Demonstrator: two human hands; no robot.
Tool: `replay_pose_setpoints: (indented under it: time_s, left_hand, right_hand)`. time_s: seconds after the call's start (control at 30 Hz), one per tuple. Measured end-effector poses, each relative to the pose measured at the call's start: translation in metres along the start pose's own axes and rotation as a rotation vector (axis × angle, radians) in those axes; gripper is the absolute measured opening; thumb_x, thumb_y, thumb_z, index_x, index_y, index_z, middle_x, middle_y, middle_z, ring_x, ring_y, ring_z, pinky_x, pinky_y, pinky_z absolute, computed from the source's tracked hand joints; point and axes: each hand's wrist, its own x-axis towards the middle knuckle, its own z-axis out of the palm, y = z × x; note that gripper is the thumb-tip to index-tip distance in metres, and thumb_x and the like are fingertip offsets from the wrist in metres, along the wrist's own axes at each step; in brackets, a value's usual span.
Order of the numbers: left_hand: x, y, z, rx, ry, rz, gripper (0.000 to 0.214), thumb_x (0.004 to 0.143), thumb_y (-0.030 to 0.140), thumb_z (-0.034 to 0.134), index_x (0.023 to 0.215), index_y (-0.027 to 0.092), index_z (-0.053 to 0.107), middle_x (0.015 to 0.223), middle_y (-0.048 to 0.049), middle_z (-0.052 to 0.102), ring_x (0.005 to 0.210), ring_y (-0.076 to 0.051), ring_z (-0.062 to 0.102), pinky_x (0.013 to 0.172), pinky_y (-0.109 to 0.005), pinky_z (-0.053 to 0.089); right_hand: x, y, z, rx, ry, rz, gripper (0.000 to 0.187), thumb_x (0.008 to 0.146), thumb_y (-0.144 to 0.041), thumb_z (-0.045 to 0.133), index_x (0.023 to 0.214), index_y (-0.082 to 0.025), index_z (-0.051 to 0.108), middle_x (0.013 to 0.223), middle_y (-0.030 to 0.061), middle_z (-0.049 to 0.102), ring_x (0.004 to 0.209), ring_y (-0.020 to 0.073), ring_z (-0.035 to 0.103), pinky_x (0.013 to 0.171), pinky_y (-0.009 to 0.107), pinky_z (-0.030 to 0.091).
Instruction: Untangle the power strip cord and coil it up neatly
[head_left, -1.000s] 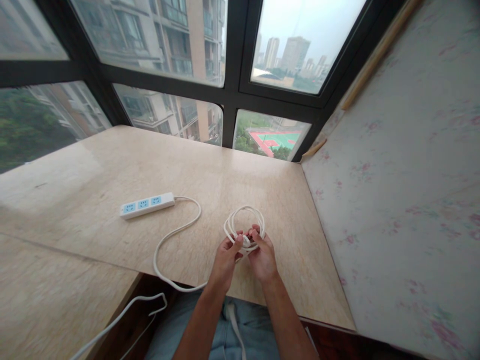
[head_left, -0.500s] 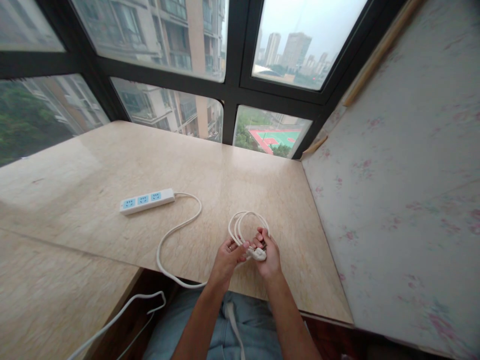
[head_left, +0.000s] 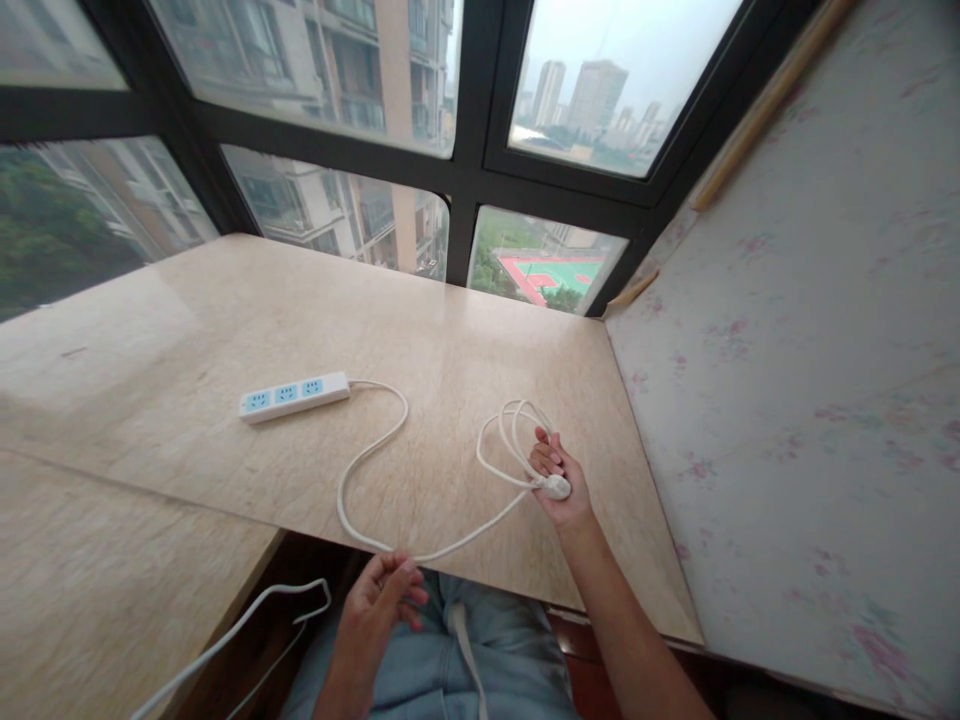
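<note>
1. Coiled loops of a white cord (head_left: 480,521) and its plug (head_left: 556,487) are clasped in the right hand (head_left: 570,508) grip, over the near right of the table (head_left: 225,300).
2. The cord's slack is pinched in the left hand (head_left: 379,600) grip at the table's near edge.
3. The power strip (head_left: 294,396) is seen lying flat, far left.

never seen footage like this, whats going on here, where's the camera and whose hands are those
No machine here: a person wears one camera on the head, looking down at their own two bare hands. On the stone-look tabletop lies a white power strip with its cord trailing toward the person. The right hand holds several loops of that cord plus the plug. The left hand sits at the table edge by the cord; its grip is unclear.
</note>
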Motion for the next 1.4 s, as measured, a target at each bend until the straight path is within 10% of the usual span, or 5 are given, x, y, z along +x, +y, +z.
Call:
replay_pose_setpoints:
  time_s: [0.17,0.43,0.87,1.07,1.4]
  left_hand:
    - [0.008,0.007,-0.008,-0.156,0.139,-0.019,0.031,0.068,0.019,0.075,0.092,0.013,0.056,0.079,-0.0082,0.068,0.069,-0.021,0.069,0.055,-0.028,0.057]
    - [0.035,0.015,0.038,-0.331,0.124,0.003,0.040,0.076,0.006,0.065,0.112,0.015,0.050,0.096,-0.0106,0.069,0.090,-0.021,0.070,0.078,-0.030,0.058]
    - [0.100,0.029,0.139,-0.112,-0.292,-0.011,0.013,0.065,0.010,0.073,0.073,0.012,0.063,0.074,-0.0035,0.062,0.066,-0.011,0.061,0.060,-0.018,0.046]
    - [0.086,0.028,0.128,-0.084,-0.080,0.206,0.018,0.064,0.007,0.072,0.076,0.015,0.061,0.068,0.0019,0.058,0.066,-0.009,0.056,0.059,-0.015,0.041]
    - [0.089,0.024,0.104,-0.200,-0.275,-0.127,0.049,0.075,0.011,0.066,0.122,0.012,0.053,0.116,-0.0201,0.063,0.093,-0.025,0.068,0.078,-0.034,0.055]
  right_hand:
    - [-0.011,-0.022,0.006,-0.076,0.000,-0.016,0.013,0.093,-0.018,0.050,0.094,-0.014,0.063,0.052,-0.0096,0.033,0.037,0.0039,0.024,0.037,0.014,0.031]
    - [-0.022,-0.068,0.000,-0.093,-0.054,0.207,0.015,0.091,-0.019,0.055,0.097,-0.007,0.063,0.051,-0.0114,0.029,0.034,0.0005,0.020,0.035,0.011,0.024]
    - [-0.050,-0.105,-0.016,-0.255,-0.162,0.484,0.022,0.094,-0.025,0.050,0.103,-0.009,0.064,0.049,-0.0128,0.023,0.031,-0.0003,0.014,0.036,0.012,0.019]
    - [-0.041,-0.105,-0.010,-0.273,-0.272,0.575,0.024,0.093,-0.025,0.051,0.105,-0.008,0.064,0.047,-0.0127,0.027,0.031,-0.0001,0.010,0.036,0.013,0.018]
    - [-0.027,-0.081,0.008,-0.241,-0.368,0.793,0.023,0.095,-0.025,0.049,0.105,-0.008,0.062,0.048,-0.0119,0.032,0.032,0.0000,0.008,0.036,0.013,0.021]
